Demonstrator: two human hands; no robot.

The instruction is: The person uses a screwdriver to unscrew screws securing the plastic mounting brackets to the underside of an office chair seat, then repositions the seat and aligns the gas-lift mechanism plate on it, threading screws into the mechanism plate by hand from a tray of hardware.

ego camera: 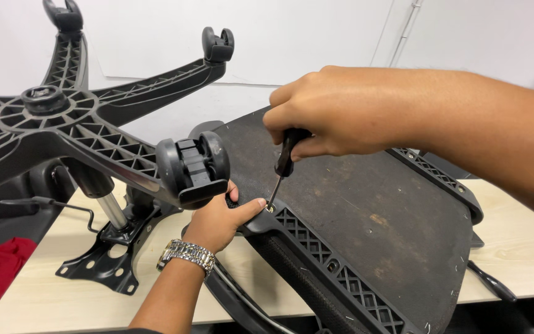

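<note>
An assembly or repair workshop is suggested. A long pale wooden worktop (44, 291) is set against plain white walls (316, 31). An upturned chair seat (366, 216) is laid across its front edge, and a black star base (63, 117) with castors (193, 164) is seen at its left end. A screwdriver (281, 167) is in use.

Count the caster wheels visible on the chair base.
3. One caster sits nearest, just above the left hand; one at the tip of the upper-right leg; one at the top left, partly cropped. Other legs run out of frame, so more may be hidden.
</note>
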